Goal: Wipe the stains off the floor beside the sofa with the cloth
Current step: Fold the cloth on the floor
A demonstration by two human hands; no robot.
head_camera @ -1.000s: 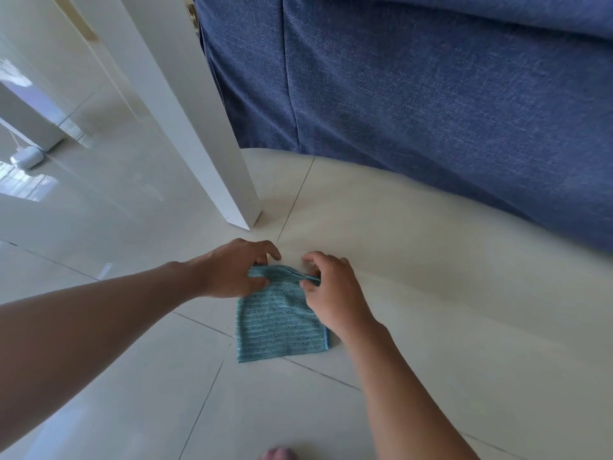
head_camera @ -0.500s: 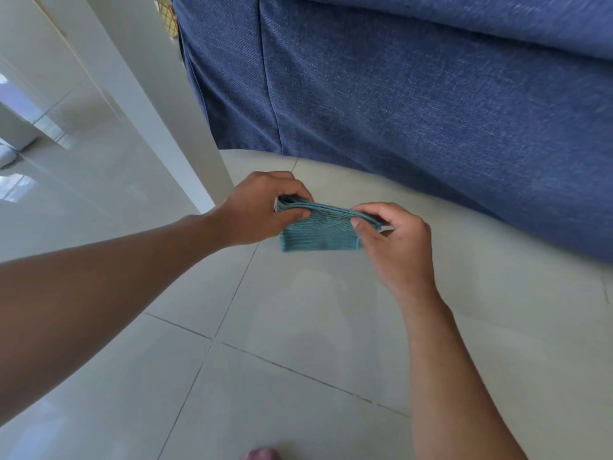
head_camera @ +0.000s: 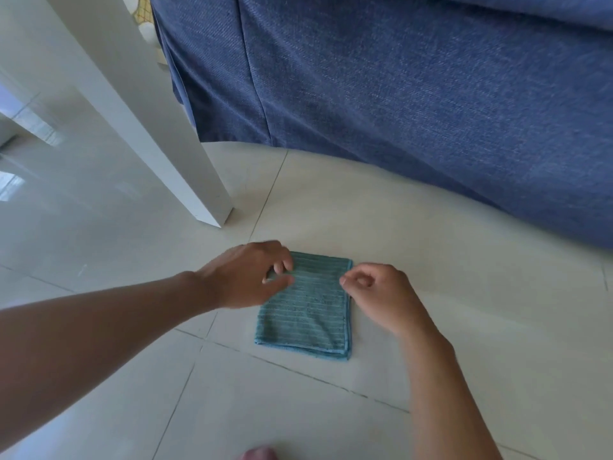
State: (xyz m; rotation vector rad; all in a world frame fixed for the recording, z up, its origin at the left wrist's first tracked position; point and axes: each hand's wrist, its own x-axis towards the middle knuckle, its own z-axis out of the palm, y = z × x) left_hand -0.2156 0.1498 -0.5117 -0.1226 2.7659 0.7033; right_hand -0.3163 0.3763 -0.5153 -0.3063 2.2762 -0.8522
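A folded teal striped cloth (head_camera: 308, 313) lies flat on the pale tiled floor (head_camera: 447, 277), just in front of the blue sofa (head_camera: 414, 94). My left hand (head_camera: 242, 277) hovers over the cloth's far left corner with its fingers loosely spread, the fingertips touching the fabric. At the cloth's far right edge is my right hand (head_camera: 381, 297), fingers loosely curled, thumb and forefinger tips at the hem. Neither hand lifts the cloth. I see no distinct stain on the tiles.
A white furniture leg (head_camera: 149, 127) stands on the floor to the left of the sofa, a short way beyond my left hand. Glossy tiles stretch away to the left. A toe (head_camera: 258, 454) shows at the bottom edge.
Half a second ago both hands held the folded cloth up in the air. Now it lies flat on the floor and both hands have loosened their grip.
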